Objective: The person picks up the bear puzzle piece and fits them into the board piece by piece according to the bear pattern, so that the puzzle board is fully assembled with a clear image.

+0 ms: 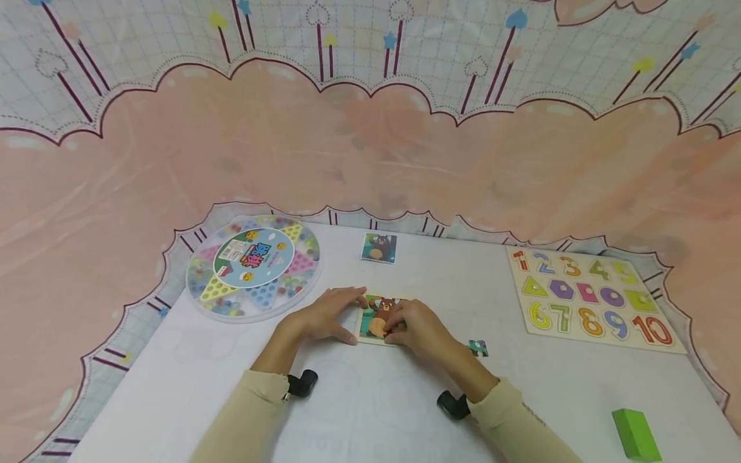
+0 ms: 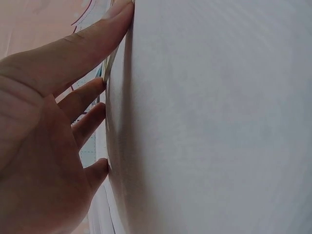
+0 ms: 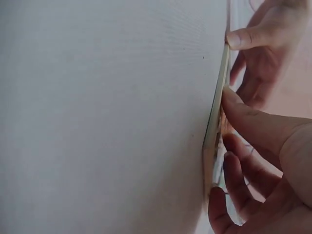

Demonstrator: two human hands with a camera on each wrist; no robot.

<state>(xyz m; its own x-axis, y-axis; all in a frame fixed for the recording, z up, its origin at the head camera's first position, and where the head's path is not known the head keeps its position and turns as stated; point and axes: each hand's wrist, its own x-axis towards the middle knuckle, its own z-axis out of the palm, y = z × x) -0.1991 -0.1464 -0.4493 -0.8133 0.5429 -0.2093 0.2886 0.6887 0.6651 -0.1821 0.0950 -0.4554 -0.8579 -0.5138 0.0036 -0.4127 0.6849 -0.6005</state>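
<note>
A small square bear jigsaw puzzle (image 1: 372, 326) lies on the white table in front of the person. At its left side, the left hand (image 1: 324, 315) holds the frame between the thumb at the near corner and fingertips at the far one. In the left wrist view, the left thumb (image 2: 83, 53) reaches the frame's edge. The right hand (image 1: 419, 328) bends over the puzzle's right part, thumb and fingertips close together around a puzzle piece mostly hidden beneath them. The right thumb (image 3: 243, 109) touches the puzzle's face in the right wrist view. A loose puzzle piece (image 1: 478, 348) lies beside the right wrist.
A square bear picture (image 1: 379, 248) lies beyond the puzzle. A round Chinese checkers box (image 1: 255, 270) is at the back left. On the right are a wooden number board (image 1: 596, 299) and a green block (image 1: 635, 435). A patterned curtain (image 1: 370, 154) hangs behind the table.
</note>
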